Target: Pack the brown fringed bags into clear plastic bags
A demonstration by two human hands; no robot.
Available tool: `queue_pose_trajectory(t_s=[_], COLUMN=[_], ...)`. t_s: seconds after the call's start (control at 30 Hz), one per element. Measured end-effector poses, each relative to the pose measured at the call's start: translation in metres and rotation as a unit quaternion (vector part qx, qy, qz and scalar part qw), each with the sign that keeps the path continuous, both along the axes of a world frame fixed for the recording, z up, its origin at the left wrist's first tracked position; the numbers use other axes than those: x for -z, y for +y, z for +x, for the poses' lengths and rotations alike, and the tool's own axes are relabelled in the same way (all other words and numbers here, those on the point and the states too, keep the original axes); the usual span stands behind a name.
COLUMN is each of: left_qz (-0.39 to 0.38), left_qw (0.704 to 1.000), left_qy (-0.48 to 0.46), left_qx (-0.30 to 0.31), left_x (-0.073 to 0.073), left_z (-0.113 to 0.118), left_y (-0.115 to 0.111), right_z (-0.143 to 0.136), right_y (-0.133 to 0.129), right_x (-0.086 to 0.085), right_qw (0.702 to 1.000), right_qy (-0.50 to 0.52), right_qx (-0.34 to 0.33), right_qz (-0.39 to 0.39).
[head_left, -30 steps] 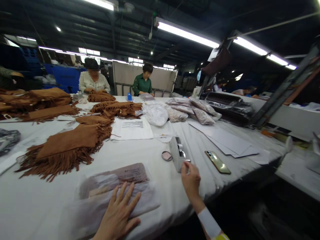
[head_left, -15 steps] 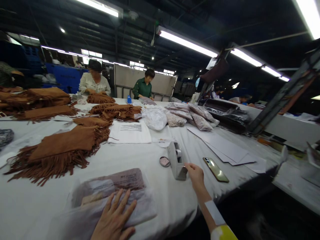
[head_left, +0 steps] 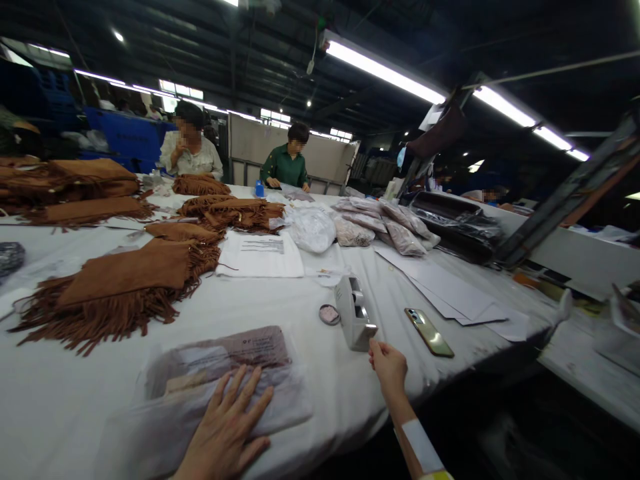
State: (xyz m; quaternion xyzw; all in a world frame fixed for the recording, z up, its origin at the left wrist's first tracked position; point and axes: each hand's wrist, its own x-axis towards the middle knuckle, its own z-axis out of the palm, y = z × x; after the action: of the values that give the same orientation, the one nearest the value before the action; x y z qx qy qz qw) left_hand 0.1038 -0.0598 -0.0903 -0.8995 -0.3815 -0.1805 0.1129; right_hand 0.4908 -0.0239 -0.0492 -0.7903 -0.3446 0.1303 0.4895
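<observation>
Brown under plastic: presses the bagged packet (head_left: 275, 385) flat with spread left hand (head_left: 226, 427), across a left-to-right long axis. Pinches narrowly with right hand (head_left: 390, 367), nearer to and just beside the grey tape dispenser (head_left: 351, 321); cannot tell whether on tape. Can read no brand in the packet's blurred print (head_left: 257, 341).

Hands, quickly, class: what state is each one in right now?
Left hand: open, fingers spread flat on the plastic bag.
Right hand: closed, fingertips pinched by the tape dispenser; anything held cannot be told.
</observation>
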Motion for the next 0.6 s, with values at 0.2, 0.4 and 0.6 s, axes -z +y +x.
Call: queue_pose_trajectory(t_s=[0.2, 0.4, 0.6], left_qz=[-0.056, -0.111, -0.12], left_qw=[0.998, 0.994, 0.992], left_qy=[-0.015, -0.019, -0.034], left_qx=[-0.006, -0.003, -0.004], left_x=[-0.008, -0.015, -0.017], left_z=[-0.002, -0.004, -0.004], left_y=[-0.003, -0.002, -0.004], right_z=[-0.007, -0.05, -0.132], right_y=[-0.022, -0.024, -0.006], right_x=[0.001, -0.035, -0.115], right_qw=[0.999, 0.975, 0.75], right_qy=[0.011, 0.0, -0.097], right_qx=[-0.002, -0.207, -0.635], right_qz=[-0.047, -0.075, -0.156])
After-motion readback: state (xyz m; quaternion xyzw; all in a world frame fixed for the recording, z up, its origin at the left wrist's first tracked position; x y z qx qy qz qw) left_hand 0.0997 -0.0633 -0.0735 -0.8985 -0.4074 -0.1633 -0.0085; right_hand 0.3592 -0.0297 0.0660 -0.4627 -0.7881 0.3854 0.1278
